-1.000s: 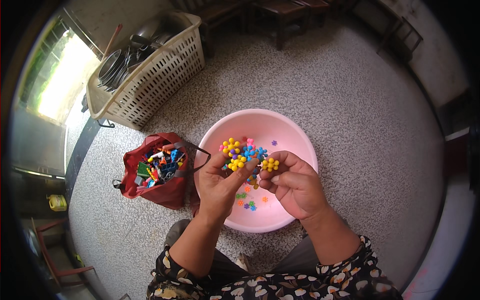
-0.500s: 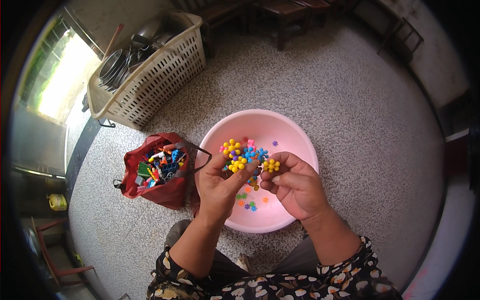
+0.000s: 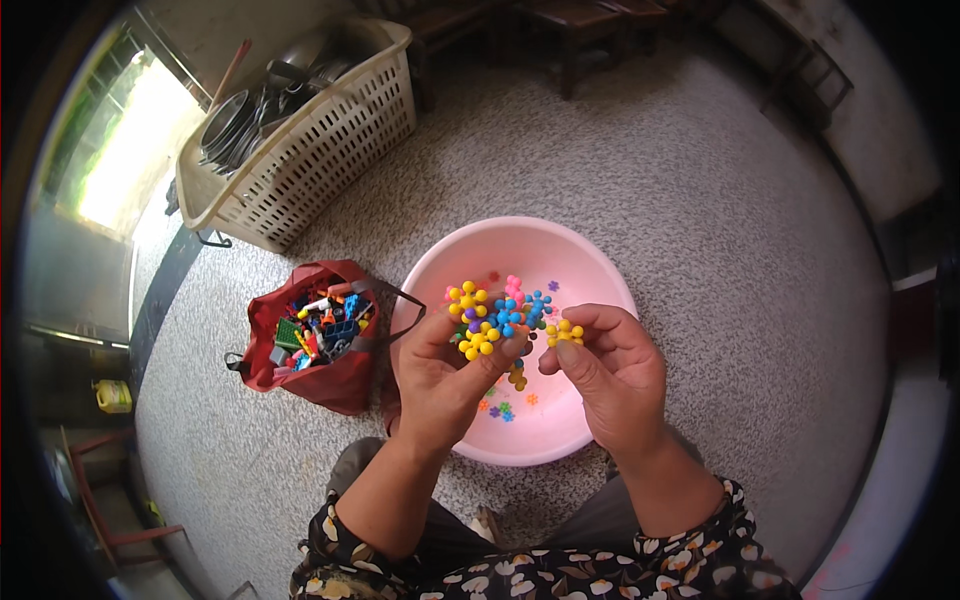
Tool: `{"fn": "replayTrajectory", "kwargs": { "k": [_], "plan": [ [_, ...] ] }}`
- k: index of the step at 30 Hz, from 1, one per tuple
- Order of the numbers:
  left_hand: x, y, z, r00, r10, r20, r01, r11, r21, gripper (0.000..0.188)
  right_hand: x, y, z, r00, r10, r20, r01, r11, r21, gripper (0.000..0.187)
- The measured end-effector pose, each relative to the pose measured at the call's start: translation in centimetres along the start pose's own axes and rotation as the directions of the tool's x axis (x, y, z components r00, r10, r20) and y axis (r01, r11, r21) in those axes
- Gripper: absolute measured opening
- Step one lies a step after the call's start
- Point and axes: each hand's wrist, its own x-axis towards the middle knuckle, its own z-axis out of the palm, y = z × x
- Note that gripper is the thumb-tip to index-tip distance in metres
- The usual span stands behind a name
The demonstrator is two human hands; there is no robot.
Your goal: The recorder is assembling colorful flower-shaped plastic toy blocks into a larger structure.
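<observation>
Above a pink basin my left hand grips a cluster of joined knobbly plastic building pieces, yellow, blue, pink and purple. My right hand pinches a single yellow knobbly piece between thumb and fingers, just right of the cluster and apart from it. Inside the basin lie several loose small pieces, among them a blue one, an orange one and a purple one. My hands and the cluster hide part of the basin's floor.
Left of the basin stands a red fabric bag full of mixed toy bricks. A cream slatted basket with dark pans is farther back left. Wooden furniture lines the far side, and a yellow container is at far left.
My right hand has drawn the yellow piece a little to the right, widening the gap to the cluster. The cluster in my left hand has turned slightly.
</observation>
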Motion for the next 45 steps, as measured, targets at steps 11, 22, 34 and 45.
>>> {"fn": "replayTrajectory", "kwargs": {
  "k": [11, 22, 34, 45],
  "plan": [
    [-0.4, 0.6, 0.3, 0.994, -0.021, 0.112, 0.021, 1.0, 0.004, 0.039, -0.7, -0.3, -0.3, 0.97, -0.243, 0.007, 0.238, 0.943, -0.232, 0.02],
    [-0.6, 0.3, 0.2, 0.992, -0.001, 0.126, 0.006, 0.999, -0.039, 0.039, -1.2, -1.2, -0.6, 0.967, -0.244, 0.077, 0.249, 0.831, -0.497, 0.021],
    [-0.7, -0.1, -0.5, 0.958, 0.142, 0.25, -0.198, 0.956, 0.215, 0.042, -1.4, -1.8, -0.6, 0.845, -0.465, 0.265, 0.493, 0.483, -0.724, 0.019],
    [-0.5, -0.5, -1.4, 0.919, 0.223, 0.327, -0.335, 0.877, 0.344, 0.033, -1.0, -1.2, -0.9, 0.721, -0.553, 0.418, 0.648, 0.323, -0.69, 0.024]
  ]
}}
